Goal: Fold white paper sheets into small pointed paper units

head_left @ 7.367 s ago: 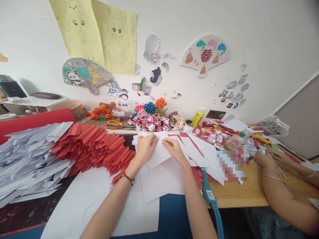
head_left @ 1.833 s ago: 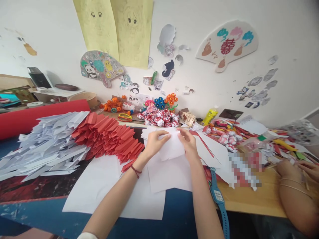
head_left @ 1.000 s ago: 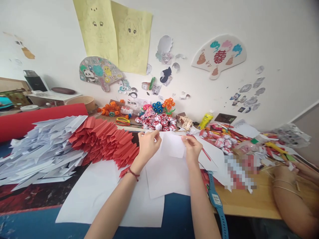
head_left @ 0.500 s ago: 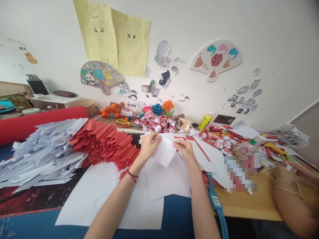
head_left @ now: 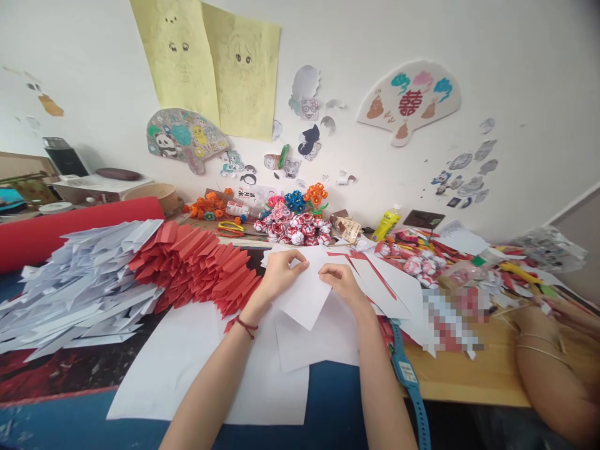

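While the left hand [head_left: 280, 274] and right hand [head_left: 345, 284] pinch the held white sheet [head_left: 305, 304] close together, uneven pulling could crease it

A red "囍" and a partly legible "开水" are the writing that can be read.
The large red double-happiness character "囍" [head_left: 410, 103] stands in the middle of the white fan-shaped board [head_left: 447, 111] on the wall, between painted teal and pink clouds and brown swirls. Dark characters on the white paper sheet [head_left: 266, 195] behind the colourful flowers seem to end in "开水"; the first one is unclear. Red print on the clear plastic bottle's label [head_left: 238, 209], lettering on the brown-and-cream packet [head_left: 347, 229] and marks on the blue strap watch's face [head_left: 407, 373] are too small or blurred to read.
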The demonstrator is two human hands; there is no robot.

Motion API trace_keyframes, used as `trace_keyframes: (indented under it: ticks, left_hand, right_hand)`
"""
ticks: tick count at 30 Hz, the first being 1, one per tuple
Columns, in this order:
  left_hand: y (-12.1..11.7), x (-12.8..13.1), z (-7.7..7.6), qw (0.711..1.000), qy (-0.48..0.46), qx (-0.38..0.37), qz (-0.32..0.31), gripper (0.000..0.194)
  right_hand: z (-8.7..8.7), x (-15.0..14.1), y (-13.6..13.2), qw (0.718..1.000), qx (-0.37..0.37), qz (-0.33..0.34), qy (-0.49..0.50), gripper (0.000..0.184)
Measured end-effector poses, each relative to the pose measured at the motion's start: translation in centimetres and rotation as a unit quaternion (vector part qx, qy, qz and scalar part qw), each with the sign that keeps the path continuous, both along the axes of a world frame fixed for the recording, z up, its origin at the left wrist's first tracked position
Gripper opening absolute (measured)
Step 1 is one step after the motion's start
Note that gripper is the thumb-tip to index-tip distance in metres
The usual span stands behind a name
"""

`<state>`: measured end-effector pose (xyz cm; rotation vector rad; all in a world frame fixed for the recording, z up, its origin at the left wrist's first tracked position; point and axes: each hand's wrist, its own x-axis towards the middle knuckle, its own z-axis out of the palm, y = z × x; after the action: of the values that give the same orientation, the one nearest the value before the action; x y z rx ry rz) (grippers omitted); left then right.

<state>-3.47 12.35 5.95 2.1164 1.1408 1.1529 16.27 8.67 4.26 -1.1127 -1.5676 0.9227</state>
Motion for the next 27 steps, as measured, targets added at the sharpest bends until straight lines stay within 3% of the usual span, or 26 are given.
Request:
trace_keyframes:
  ticks: [6,9,15,19,22,27]
  left_hand:
    - [1.0,-1.3,-0.1,0.992,-0.076,0.025,0.098,0.021]
    - [0.8,-0.7,-0.4,0.991,-0.092,0.030,0.087,0.023]
    - [-0.1,0.6,-0.5,0.991,-0.102,0.011,0.090,0.020]
    - [-0.3,0.9,-0.4,0.996,-0.077,0.005,0.035,0.015]
    - [-0.4,1.1,-0.5,0.998,-0.053,0.000,-0.021,0.013]
    - [-0.9,1.7,-0.5,0.999,0.025,0.047,-0.006,0.011]
  right_hand:
    - [-0.2,0.5,0.2,0.997,0.018,-0.070,0.038,0.016]
    - [-0.3,0.1,0.2,0.993,0.037,-0.091,0.068,0.023]
    - [-0.5,-0.3,0.2,0.997,0.030,-0.050,0.059,0.049]
    - [-0.8,-0.1,0.4,0.995,0.026,-0.085,0.054,0.047]
    - [-1.1,0.2,0.8,0.987,0.075,-0.141,0.027,0.044]
    - [-1.2,0.0,0.9,0.958,0.179,-0.224,-0.027,0.029]
